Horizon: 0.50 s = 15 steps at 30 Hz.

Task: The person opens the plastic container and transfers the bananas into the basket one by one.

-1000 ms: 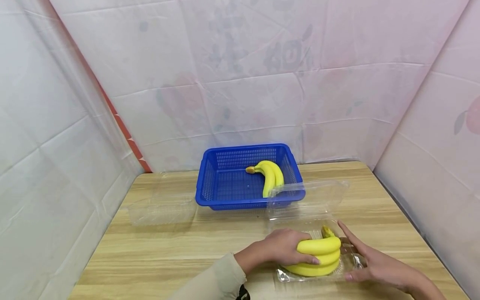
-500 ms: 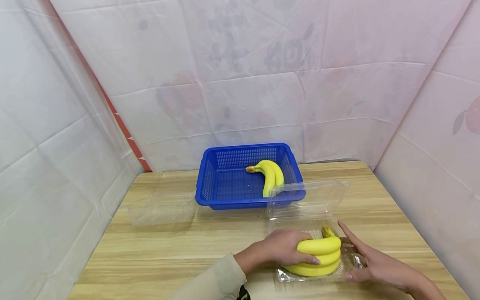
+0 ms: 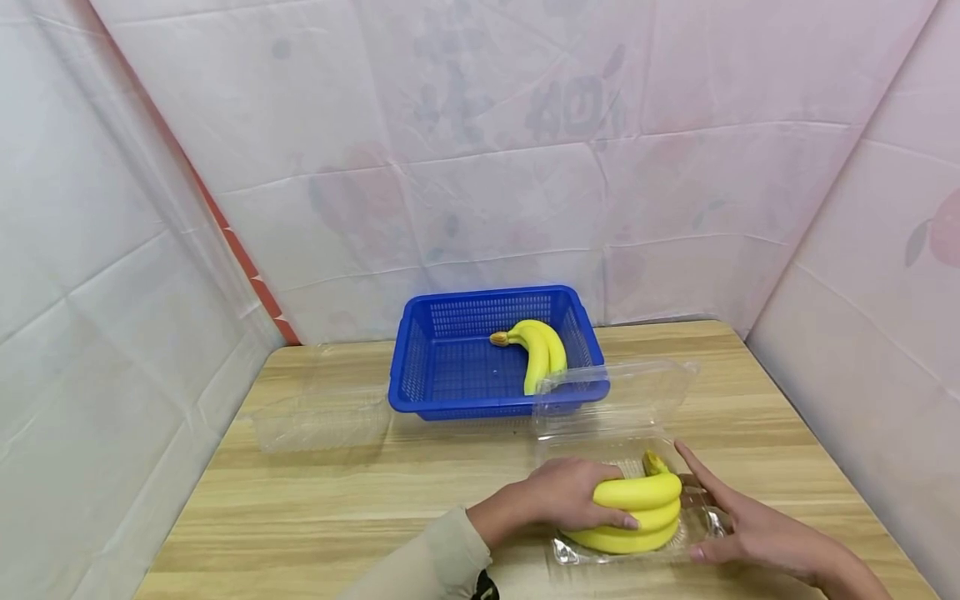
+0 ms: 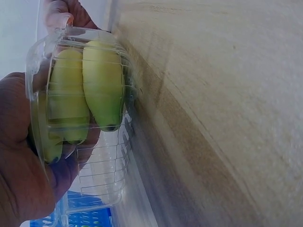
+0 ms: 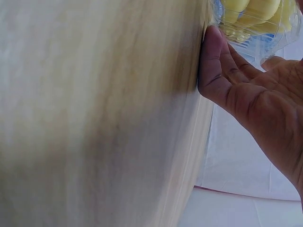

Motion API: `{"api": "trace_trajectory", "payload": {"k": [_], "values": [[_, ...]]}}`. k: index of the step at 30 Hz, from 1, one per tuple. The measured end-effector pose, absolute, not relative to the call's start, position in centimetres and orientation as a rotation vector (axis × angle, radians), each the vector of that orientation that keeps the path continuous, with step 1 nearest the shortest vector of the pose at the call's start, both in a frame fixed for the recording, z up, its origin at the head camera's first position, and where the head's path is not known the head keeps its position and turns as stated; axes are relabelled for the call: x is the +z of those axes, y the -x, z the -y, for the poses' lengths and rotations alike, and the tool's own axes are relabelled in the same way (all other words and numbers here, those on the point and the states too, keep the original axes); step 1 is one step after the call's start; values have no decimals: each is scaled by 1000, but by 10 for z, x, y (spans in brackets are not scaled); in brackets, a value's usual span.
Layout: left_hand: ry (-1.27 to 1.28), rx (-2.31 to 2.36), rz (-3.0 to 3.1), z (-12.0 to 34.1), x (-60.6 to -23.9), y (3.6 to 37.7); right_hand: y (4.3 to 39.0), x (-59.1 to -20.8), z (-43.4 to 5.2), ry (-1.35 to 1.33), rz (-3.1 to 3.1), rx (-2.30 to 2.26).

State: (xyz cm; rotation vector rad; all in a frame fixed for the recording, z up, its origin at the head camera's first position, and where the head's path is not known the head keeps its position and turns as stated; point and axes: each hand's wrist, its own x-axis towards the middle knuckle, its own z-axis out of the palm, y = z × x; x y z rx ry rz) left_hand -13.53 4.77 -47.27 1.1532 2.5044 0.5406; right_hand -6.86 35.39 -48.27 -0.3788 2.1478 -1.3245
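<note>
A bunch of yellow bananas (image 3: 648, 521) lies in the open clear plastic clamshell container (image 3: 573, 554) at the front right. My left hand (image 3: 566, 500) reaches over the container's left side and grips the bunch, its thumb across the front bananas. In the left wrist view, the bananas (image 4: 102, 85) show through the ribbed wall with my fingers behind them. My right hand (image 3: 757, 525) holds the container's right side, thumb at the front corner and index finger stretched along the side. Seen from the right wrist, the right hand's fingers (image 5: 215, 71) rest low by the table at the container.
The container's raised lid (image 3: 622, 400) overlaps the right front of a blue basket (image 3: 405, 358). More bananas (image 3: 536, 350) lie in that basket. A second open clear container (image 3: 318, 425) stands at the left of the wooden table (image 3: 300, 525). Pale sheeting (image 3: 487, 192) encloses the table's back and sides.
</note>
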Motion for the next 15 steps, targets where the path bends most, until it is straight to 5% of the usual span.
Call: {"api": "trace_trajectory", "payload": {"k": [15], "values": [[-1119,576,-2521,-48,-473,134,68,-482,-353,388,-2169,-1313]]}}
